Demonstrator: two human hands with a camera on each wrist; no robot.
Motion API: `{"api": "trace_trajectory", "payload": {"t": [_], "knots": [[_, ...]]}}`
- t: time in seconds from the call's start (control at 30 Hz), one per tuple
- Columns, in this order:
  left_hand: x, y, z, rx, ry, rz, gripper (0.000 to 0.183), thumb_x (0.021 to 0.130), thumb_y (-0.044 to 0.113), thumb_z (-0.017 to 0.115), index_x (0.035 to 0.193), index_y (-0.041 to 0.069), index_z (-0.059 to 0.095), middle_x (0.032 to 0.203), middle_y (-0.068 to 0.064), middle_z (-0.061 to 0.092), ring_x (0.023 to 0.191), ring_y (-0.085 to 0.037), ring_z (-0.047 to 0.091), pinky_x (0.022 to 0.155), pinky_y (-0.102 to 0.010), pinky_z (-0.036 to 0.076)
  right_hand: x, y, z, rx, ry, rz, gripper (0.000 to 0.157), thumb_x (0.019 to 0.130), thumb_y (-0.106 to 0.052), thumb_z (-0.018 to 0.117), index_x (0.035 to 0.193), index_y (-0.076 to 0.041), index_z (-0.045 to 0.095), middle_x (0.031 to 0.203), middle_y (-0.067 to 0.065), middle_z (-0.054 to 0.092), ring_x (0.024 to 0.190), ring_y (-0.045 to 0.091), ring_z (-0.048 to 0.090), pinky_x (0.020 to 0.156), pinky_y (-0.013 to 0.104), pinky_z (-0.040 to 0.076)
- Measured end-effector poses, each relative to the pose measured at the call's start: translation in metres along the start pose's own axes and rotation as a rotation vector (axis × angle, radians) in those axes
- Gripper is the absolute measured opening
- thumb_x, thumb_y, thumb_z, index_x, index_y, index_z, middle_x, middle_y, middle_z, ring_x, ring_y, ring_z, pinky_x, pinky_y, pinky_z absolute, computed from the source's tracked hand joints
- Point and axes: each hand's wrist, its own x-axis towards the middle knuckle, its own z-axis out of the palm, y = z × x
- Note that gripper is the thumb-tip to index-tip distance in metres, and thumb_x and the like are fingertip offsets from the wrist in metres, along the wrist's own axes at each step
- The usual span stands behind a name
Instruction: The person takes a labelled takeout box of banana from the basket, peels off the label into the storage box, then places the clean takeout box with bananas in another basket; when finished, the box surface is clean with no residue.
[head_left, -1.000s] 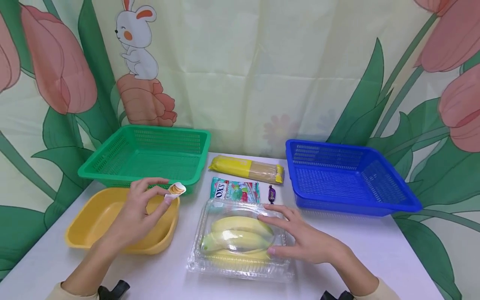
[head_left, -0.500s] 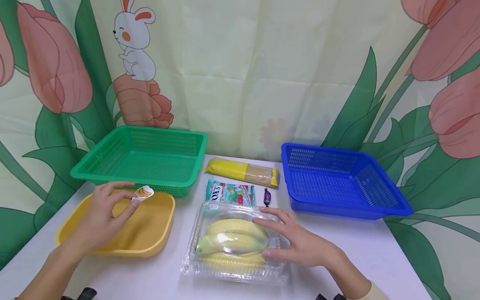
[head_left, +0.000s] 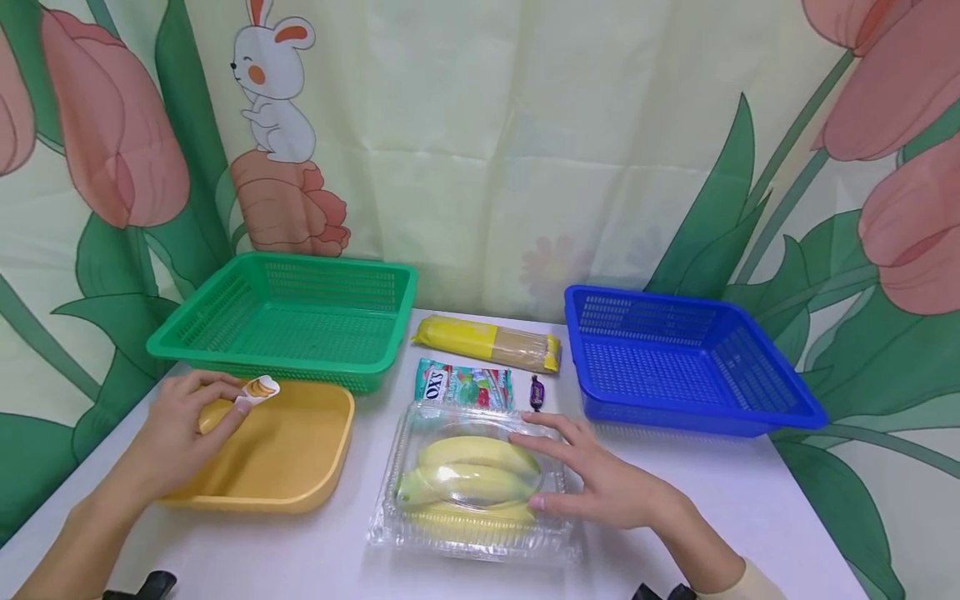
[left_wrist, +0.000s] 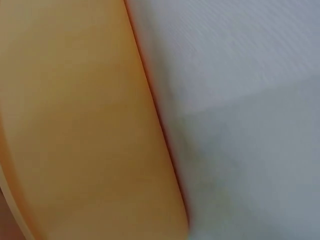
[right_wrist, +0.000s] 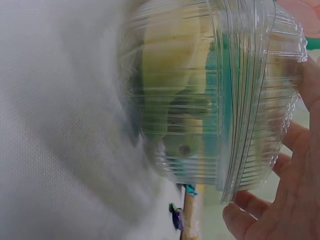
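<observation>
Between thumb and fingers, my left hand [head_left: 171, 433] pinches a small white label with a banana picture [head_left: 262, 388], above the yellow basin [head_left: 341, 454]. Neither that hand's fingers nor the label shows in the left wrist view, only the basin's wall [left_wrist: 85, 120] and the white cloth. A clear plastic clamshell box [head_left: 397, 529] with bananas [head_left: 468, 482] inside sits in front of me, its lid down. My right hand [head_left: 592, 475] rests on the lid's right side with its fingers spread. The right wrist view has those fingers [right_wrist: 240, 220] against the box's edge.
A green basket [head_left: 330, 367] stands behind the basin, and a blue basket [head_left: 705, 417] at the back right. Between them lie a yellow noodle packet [head_left: 487, 342], a candy bag [head_left: 465, 383] and a purple wrapped sweet [head_left: 537, 393].
My left hand has moved left, carrying the label from the basin's right side to over its left half. My right hand stays on the box, which has not moved.
</observation>
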Motion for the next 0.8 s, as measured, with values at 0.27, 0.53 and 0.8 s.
{"api": "trace_trajectory", "payload": {"t": [0.27, 0.53, 0.8], "knots": [[-0.002, -0.012, -0.001, 0.118, 0.022, -0.020, 0.006, 0.085, 0.004, 0.077, 0.088, 0.001, 0.072, 0.108, -0.020, 0.060, 0.104, -0.048, 0.045, 0.076, -0.058, 0.031, -0.002, 0.001, 0.000, 0.006, 0.006, 0.015, 0.067, 0.097, -0.048, 0.068, 0.157, -0.037, 0.041, 0.168, -0.003, 0.023, 0.150, 0.037, 0.019, 0.105, 0.074, 0.034], [-0.013, -0.024, -0.006, 0.204, -0.119, -0.095, 0.008, 0.090, 0.013, 0.076, 0.088, 0.005, 0.074, 0.107, -0.022, 0.060, 0.096, -0.045, 0.047, 0.065, -0.056, 0.037, -0.003, 0.000, 0.002, 0.018, -0.002, 0.015, 0.067, 0.097, -0.048, 0.068, 0.157, -0.035, 0.042, 0.168, -0.004, 0.023, 0.149, 0.035, 0.020, 0.103, 0.074, 0.035], [-0.017, -0.030, -0.005, 0.234, -0.191, -0.063, 0.006, 0.088, 0.014, 0.077, 0.089, 0.009, 0.076, 0.105, -0.020, 0.064, 0.098, -0.045, 0.050, 0.068, -0.063, 0.042, 0.000, 0.002, 0.001, 0.011, 0.006, -0.001, 0.067, 0.097, -0.047, 0.068, 0.158, -0.034, 0.042, 0.168, -0.004, 0.022, 0.149, 0.035, 0.019, 0.103, 0.074, 0.035]]}}
